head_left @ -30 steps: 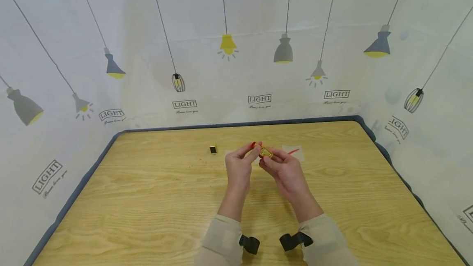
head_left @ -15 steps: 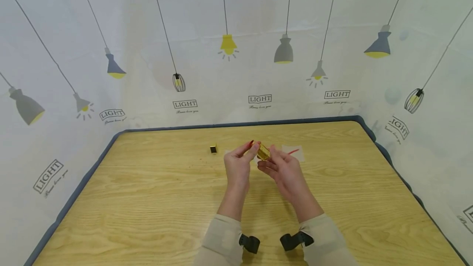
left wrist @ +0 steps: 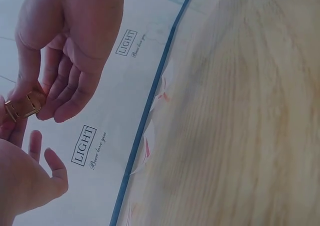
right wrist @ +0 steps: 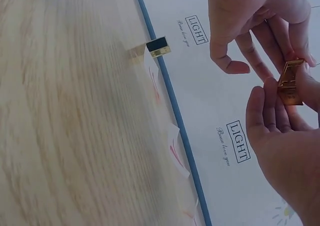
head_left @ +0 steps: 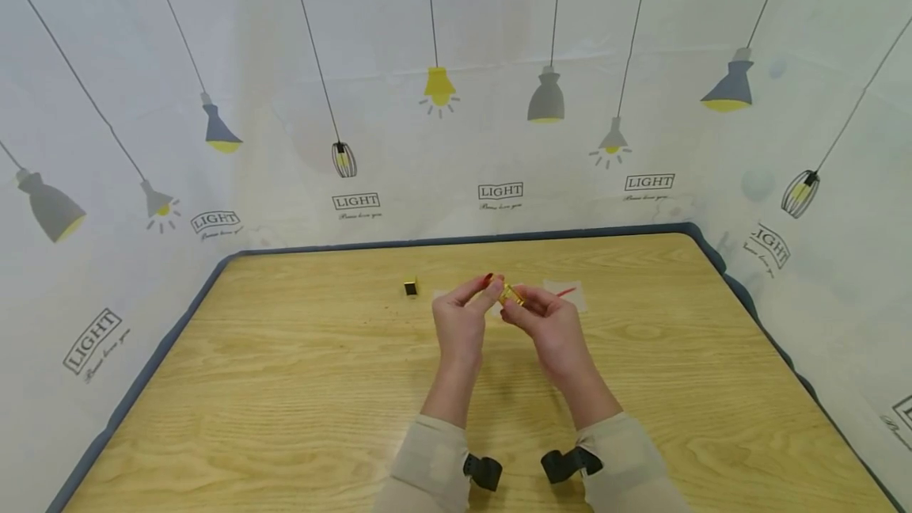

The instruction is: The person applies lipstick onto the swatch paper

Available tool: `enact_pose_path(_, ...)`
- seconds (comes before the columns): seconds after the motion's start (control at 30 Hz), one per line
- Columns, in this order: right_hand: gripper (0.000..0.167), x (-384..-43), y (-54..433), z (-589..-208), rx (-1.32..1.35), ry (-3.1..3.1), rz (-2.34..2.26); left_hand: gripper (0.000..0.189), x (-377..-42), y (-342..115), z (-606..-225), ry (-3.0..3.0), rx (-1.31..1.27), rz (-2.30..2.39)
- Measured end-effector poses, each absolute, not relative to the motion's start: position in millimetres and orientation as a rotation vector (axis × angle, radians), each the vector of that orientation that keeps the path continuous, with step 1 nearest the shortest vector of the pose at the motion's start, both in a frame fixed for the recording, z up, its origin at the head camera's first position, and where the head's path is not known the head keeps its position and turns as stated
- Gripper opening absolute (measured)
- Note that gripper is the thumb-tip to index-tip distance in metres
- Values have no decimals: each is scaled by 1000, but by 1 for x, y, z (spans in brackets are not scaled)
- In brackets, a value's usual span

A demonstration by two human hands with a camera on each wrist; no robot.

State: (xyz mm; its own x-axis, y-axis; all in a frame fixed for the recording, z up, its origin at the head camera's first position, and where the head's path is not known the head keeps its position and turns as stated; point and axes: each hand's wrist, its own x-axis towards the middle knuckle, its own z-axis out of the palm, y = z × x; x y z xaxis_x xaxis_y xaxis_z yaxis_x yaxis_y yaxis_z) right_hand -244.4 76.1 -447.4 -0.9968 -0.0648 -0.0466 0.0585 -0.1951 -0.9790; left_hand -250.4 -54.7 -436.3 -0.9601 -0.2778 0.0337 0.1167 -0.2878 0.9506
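Both hands meet over the table around a small shiny gold lipstick tube (head_left: 511, 296), slotted and hollow in the right wrist view. My left hand (head_left: 459, 327) pinches its far left end between thumb and fingers, and red shows at those fingertips. On the other end, my right hand (head_left: 552, 331) grips with the thumb near and the fingers behind. In the right wrist view the right thumb lies across the tube (right wrist: 290, 83). Fingers cover much of it in every view. Left of the hands, a square gold cap with a black face (head_left: 411, 288) stands on the table.
Thin white papers lie behind the hands; one paper (head_left: 576, 305) bears a red streak. Another marked paper (right wrist: 178, 158) shows in the right wrist view. Reddish crumbs (head_left: 388, 309) dot the wooden table (head_left: 321, 386). A printed curtain (head_left: 399, 149) surrounds it.
The gold tube turned to show its long side half a second ago and has tilted back since. The right fingers have shifted and drawn closer round it; the left hand has barely moved.
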Motion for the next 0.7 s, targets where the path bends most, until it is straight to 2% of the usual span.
enact_pose_path(0.3, 30, -247, 76, -449, 59, 2169, -2250, 27, -250, -55, -437, -1757, 180, -2266)
enact_pose_path(0.7, 35, -250, 88, -438, 26, 2067, -2359, 30, -250, -55, -436, -2028, 79, -2116)
